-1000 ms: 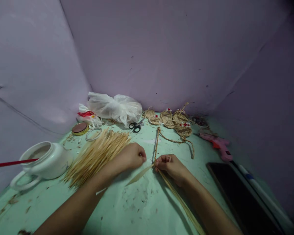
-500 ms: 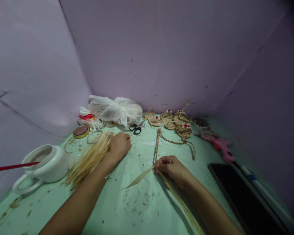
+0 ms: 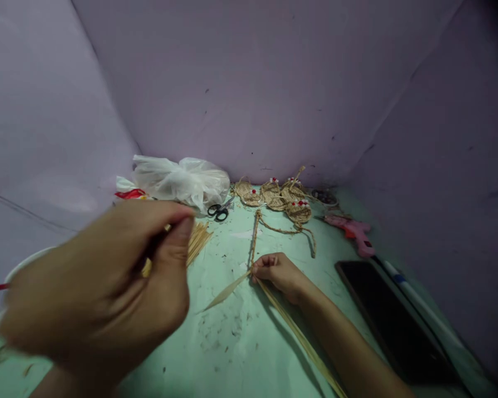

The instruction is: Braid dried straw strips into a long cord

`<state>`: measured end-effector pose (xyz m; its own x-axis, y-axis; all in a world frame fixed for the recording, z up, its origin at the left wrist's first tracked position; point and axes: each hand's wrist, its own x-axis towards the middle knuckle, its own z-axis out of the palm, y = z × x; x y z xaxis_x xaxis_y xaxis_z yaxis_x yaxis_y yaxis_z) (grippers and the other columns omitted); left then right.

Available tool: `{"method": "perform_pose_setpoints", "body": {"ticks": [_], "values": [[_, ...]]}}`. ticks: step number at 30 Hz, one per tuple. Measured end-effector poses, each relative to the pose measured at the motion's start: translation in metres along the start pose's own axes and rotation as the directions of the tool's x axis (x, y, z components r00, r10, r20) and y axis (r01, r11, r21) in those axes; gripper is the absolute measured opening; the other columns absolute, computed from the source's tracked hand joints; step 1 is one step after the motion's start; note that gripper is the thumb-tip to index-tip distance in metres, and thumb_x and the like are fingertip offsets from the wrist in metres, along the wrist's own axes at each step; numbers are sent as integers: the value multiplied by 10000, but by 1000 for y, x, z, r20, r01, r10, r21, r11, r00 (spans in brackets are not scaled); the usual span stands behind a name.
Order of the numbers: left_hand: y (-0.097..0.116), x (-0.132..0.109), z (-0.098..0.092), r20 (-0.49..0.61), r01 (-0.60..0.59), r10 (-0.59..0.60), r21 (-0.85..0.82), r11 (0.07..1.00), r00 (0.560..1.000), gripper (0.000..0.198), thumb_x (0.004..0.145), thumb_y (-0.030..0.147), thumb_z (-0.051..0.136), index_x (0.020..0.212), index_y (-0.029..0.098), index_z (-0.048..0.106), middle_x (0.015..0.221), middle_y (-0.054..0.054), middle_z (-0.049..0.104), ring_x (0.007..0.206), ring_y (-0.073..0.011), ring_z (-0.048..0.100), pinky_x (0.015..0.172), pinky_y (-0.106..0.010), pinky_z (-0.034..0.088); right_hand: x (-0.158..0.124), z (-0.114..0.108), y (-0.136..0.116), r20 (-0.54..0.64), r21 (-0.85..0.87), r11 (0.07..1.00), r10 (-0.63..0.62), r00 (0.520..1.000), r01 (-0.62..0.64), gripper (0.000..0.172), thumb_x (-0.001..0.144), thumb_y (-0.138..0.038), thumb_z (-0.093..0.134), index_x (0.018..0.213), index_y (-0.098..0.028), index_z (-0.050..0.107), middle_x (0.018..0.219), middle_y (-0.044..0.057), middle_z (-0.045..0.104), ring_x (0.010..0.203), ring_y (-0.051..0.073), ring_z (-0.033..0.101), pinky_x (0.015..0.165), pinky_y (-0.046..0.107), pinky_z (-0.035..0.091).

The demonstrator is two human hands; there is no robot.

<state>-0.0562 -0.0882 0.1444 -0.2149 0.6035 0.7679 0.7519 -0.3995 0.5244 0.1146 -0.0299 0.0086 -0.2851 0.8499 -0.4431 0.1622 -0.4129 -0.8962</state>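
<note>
My left hand (image 3: 108, 287) is raised close to the camera, blurred, pinching a thin straw strip (image 3: 147, 268) between thumb and fingers. Behind it lies the bundle of straw strips (image 3: 199, 237), mostly hidden by the hand. My right hand (image 3: 276, 273) rests on the green table surface (image 3: 240, 337), pinching the end of a braided straw cord (image 3: 255, 237) where loose straw strands (image 3: 299, 337) run toward me. The cord stretches away toward the wall.
Black scissors (image 3: 218, 210), a white plastic bag (image 3: 178, 179) and several small woven straw pieces (image 3: 274, 196) lie at the back. A pink glue gun (image 3: 352, 232) and a dark tablet (image 3: 390, 315) are at the right. A white jar's rim (image 3: 20, 262) shows at the left.
My left hand went from beside the braid to the straw bundle, then rose toward the camera with a strip pinched. My right hand kept its hold. The view shifted slightly.
</note>
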Motion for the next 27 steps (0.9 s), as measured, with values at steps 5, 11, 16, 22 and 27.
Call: {"method": "perform_pose_setpoints", "body": {"ticks": [5, 11, 16, 22, 27], "values": [[-41, -30, 58, 730, 53, -223, 248, 967, 647, 152, 627, 187, 488, 581, 168, 632, 525, -9, 554, 495, -105, 456, 499, -215, 314, -1, -2, 2, 15, 61, 998, -20, 1000, 19, 73, 569, -117, 527, 498, -122, 543, 350, -57, 435, 314, 19, 237, 368, 187, 171], [-70, -54, 102, 903, 449, -358, 225, 865, 237, 193, 543, 165, 474, 606, 97, 643, 478, 18, 488, 455, -76, 381, 445, -191, 270, -1, -3, 1, 5, 22, 999, -33, 999, 33, 88, 571, -100, 524, 488, -119, 549, 333, -62, 401, 315, 21, 234, 365, 191, 164], [-64, -51, 100, 880, 538, -431, 271, 799, 197, 205, 539, 206, 509, 618, 81, 651, 444, 28, 441, 426, -66, 327, 415, -189, 243, 0, -2, 1, -13, 6, 999, -38, 999, 38, 107, 579, -101, 520, 478, -123, 546, 353, -51, 434, 334, 24, 244, 379, 192, 179], [-69, -61, 107, 880, 484, -392, 229, 845, 267, 206, 564, 222, 485, 583, 104, 653, 444, 26, 446, 448, -75, 365, 429, -183, 259, 3, -3, 6, -32, 1, 998, -60, 998, 61, 66, 560, -108, 530, 503, -127, 556, 414, -28, 514, 356, 32, 283, 390, 189, 204], [-66, -55, 103, 904, 479, -383, 255, 840, 191, 177, 571, 232, 493, 480, 110, 583, 372, 56, 297, 399, -52, 246, 396, -189, 183, 4, -2, 8, -47, -17, 998, -67, 997, 67, 62, 552, -114, 532, 494, -128, 549, 410, -26, 510, 362, 36, 294, 388, 187, 204]]}}
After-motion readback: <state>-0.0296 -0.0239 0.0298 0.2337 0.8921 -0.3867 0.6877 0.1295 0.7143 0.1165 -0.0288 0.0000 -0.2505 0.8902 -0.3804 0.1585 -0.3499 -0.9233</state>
